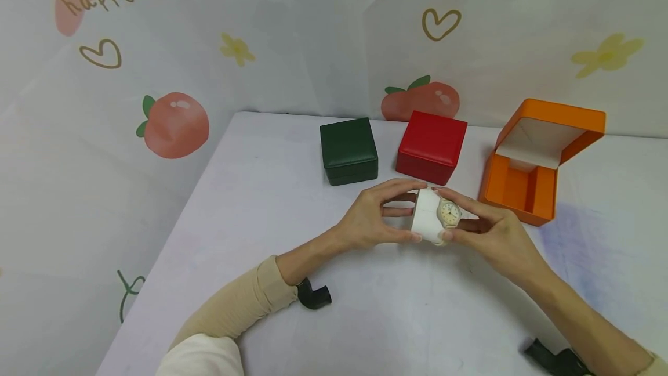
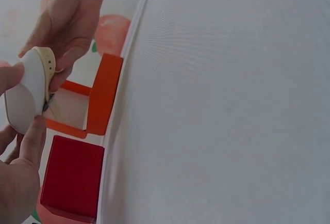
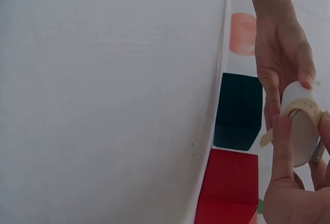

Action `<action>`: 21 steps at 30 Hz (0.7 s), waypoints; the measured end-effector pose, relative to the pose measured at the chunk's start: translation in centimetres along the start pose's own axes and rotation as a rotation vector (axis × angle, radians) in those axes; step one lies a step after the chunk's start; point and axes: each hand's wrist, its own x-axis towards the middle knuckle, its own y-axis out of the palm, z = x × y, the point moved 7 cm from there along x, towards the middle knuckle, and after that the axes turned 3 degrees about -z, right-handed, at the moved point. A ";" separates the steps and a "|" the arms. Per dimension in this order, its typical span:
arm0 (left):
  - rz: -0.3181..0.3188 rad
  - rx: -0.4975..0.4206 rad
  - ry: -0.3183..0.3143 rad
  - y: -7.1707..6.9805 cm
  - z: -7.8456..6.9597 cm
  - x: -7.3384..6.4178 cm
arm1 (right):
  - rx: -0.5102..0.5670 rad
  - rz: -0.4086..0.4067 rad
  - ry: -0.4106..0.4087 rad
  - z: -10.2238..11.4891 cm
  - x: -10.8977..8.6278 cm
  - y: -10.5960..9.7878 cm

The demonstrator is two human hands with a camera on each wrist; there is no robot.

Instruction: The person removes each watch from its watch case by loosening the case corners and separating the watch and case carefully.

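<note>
Above the table, my left hand (image 1: 371, 218) grips a white watch cushion (image 1: 426, 214) between thumb and fingers. A wristwatch (image 1: 449, 214) with a cream strap and a round pale dial sits round the cushion's right end. My right hand (image 1: 496, 235) pinches the watch at its strap, thumb on the near side and fingers on the far side. In the right wrist view the strap (image 3: 300, 105) circles the cushion, with one strap end sticking out loose. Beyond the hands stands an orange watch box (image 1: 543, 205), lid raised, with an inner compartment in view.
A closed green box (image 1: 348, 152) and a closed red box (image 1: 431, 147) stand at the back of the white table (image 1: 250, 202). Black curved pieces lie by the left forearm (image 1: 315, 296) and the right forearm (image 1: 555, 360). Behind hangs a fruit-patterned cloth (image 1: 302, 45).
</note>
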 end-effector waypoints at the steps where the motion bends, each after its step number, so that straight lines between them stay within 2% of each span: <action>1: 0.002 -0.002 -0.001 0.0 0.0 0.0 | 0.005 -0.002 0.008 -0.1 0.0 0.0; 11: 0.041 -0.057 -0.011 0.1 -0.1 0.1 | 0.091 0.013 0.009 -0.2 0.2 -0.3; 19: 0.027 -0.090 -0.014 0.0 -0.2 0.2 | 0.220 -0.009 0.017 -0.3 0.1 -0.3; 21: 0.027 -0.097 -0.015 0.0 -0.2 0.2 | 0.216 -0.014 0.012 -0.3 0.0 -0.3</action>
